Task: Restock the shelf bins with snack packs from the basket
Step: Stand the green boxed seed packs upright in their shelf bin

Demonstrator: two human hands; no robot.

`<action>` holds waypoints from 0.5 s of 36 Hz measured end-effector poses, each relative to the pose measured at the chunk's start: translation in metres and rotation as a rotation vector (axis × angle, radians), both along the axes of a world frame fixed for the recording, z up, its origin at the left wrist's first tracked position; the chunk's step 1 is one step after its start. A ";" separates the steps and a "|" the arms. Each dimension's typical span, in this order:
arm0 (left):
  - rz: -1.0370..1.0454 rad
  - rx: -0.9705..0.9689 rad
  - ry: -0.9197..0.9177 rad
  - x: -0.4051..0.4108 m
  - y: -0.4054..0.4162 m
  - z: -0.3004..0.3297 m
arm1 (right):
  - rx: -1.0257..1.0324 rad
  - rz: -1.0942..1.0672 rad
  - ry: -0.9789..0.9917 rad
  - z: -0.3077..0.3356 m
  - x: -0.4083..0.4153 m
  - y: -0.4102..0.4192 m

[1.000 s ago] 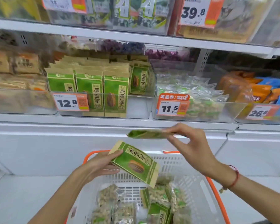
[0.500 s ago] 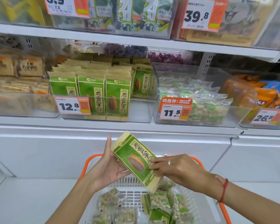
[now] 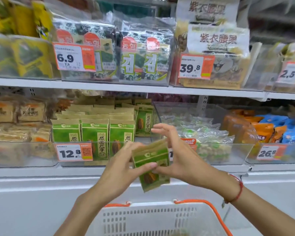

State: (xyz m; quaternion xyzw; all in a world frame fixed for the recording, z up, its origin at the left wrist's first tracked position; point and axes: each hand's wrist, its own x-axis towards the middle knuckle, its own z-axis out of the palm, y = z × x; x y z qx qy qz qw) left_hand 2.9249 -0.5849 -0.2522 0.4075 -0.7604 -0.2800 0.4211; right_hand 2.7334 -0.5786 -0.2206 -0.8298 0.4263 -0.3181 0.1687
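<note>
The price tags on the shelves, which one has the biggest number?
The 39.8 tag, on the upper-shelf bin with the beige cartoon bags. The other readable tags say 6.9, 12.8, 26.8 and 2.5.

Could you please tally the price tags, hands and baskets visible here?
Price tags: 6 (6.9 tag, 39.8 tag, 2.5 tag, 12.8 tag, 26.8 tag, half-hidden tag)
Hands: 2, left hand and right hand, both holding the green packs
Baskets: 1, basket
Total: 9
</note>
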 end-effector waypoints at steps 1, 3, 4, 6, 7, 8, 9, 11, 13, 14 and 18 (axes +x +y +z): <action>-0.018 -0.054 -0.075 0.002 -0.003 0.009 | 0.007 0.026 0.016 0.008 0.001 -0.005; -0.025 -0.111 -0.130 0.005 -0.008 0.026 | -0.008 0.045 0.048 0.023 0.001 -0.014; -0.019 -0.137 -0.127 0.006 -0.011 0.033 | -0.032 0.038 0.046 0.030 0.002 -0.017; -0.006 -0.214 -0.121 0.008 -0.019 0.043 | -0.114 0.003 0.013 0.039 0.005 -0.023; 0.005 -0.288 -0.121 0.009 -0.024 0.047 | -0.176 -0.028 -0.010 0.042 0.007 -0.025; 0.023 -0.377 -0.133 0.012 -0.031 0.049 | -0.243 -0.071 -0.034 0.043 0.009 -0.027; 0.057 -0.447 -0.144 0.016 -0.038 0.050 | -0.315 -0.119 -0.069 0.044 0.010 -0.029; 0.161 -0.480 -0.143 0.025 -0.052 0.051 | -0.431 -0.184 -0.182 0.042 0.009 -0.033; 0.277 -0.466 -0.189 0.036 -0.071 0.051 | -0.483 -0.185 -0.282 0.036 0.008 -0.040; 0.322 -0.452 -0.260 0.040 -0.081 0.051 | -0.504 -0.183 -0.303 0.033 0.009 -0.044; 0.359 -0.301 -0.779 0.045 -0.118 0.055 | -0.527 -0.219 -0.361 0.026 0.016 -0.066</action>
